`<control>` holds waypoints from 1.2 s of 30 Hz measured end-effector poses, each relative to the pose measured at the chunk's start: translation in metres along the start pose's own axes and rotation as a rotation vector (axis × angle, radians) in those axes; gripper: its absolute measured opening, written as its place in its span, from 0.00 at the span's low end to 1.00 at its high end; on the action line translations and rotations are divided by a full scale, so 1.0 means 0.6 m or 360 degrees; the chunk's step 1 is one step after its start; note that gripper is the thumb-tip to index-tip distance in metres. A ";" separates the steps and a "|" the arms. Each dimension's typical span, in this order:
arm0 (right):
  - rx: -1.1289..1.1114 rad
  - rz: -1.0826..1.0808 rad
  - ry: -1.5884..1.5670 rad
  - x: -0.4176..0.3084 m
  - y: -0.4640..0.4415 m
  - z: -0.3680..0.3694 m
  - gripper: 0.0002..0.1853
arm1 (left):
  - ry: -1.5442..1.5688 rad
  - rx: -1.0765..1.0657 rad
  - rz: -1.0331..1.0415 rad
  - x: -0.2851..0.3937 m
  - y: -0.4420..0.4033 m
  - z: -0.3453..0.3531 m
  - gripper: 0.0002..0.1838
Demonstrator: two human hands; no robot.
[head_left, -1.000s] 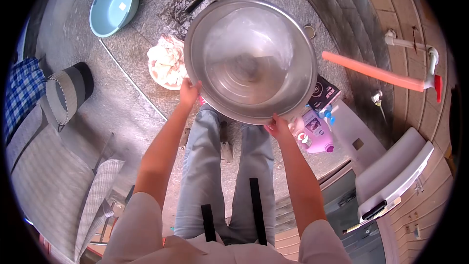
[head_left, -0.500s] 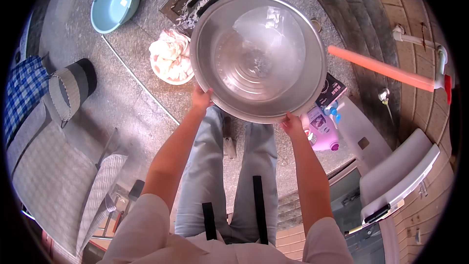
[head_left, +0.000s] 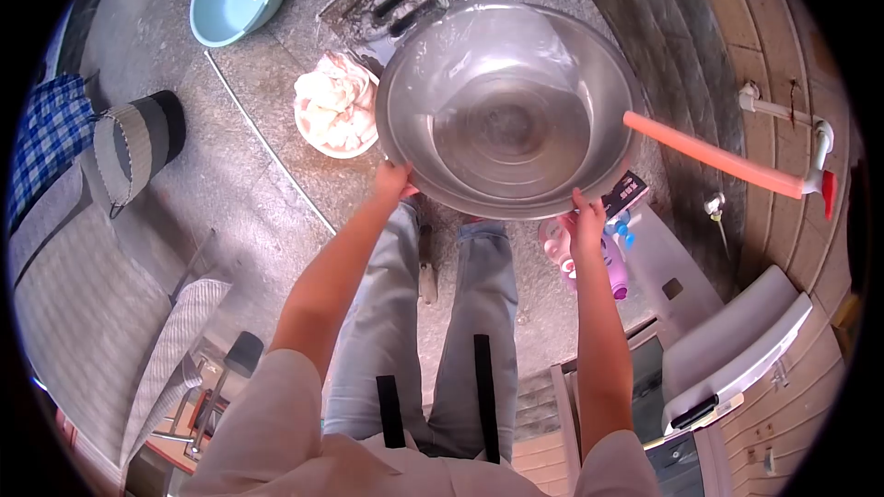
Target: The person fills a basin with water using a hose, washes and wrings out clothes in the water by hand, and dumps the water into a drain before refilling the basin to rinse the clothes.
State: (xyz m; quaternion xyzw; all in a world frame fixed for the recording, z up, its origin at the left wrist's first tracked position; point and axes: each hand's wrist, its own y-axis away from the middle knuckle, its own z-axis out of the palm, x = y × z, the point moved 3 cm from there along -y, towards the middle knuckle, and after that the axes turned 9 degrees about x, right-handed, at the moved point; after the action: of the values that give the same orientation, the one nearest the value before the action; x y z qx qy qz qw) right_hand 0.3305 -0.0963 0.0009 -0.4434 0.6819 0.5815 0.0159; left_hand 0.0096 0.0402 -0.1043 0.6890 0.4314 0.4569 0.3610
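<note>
Cloth (head_left: 336,103) sits just beyond the left hand (head_left: 394,182), whose fingers grip the near rim of a metal basin (head_left: 511,161) together with the right hand (head_left: 586,221), the basin now overlapping the orange hose's (head_left: 714,155) tip, apparently within its reach.

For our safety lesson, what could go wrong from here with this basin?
The left hand and right hand hold only the near side of the basin, so it could tip, spilling what looks like water. The orange hose seems to end near the rim and might snag. A swing toward the purple bottle might knock it.
</note>
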 end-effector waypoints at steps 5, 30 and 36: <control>-0.0179 -0.0300 0.0048 -0.091 0.038 0.108 0.07 | 0.0110 -0.0118 -0.0169 -0.005 -0.085 -0.021 0.13; -0.0020 -0.0508 -0.0191 -0.139 0.142 0.140 0.04 | 0.0130 -0.0166 -0.0375 0.059 0.000 -0.059 0.06; 0.0053 -0.0562 -0.0011 -0.133 0.167 0.128 0.06 | 0.0168 -0.0231 -0.0645 -0.024 0.005 -0.038 0.06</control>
State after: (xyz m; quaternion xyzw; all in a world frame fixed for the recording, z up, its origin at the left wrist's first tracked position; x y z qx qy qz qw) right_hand 0.2784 0.0055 0.0969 -0.5539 0.6028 0.5599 0.1276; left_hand -0.0142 0.0281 -0.0989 0.5356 0.5453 0.4402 0.4711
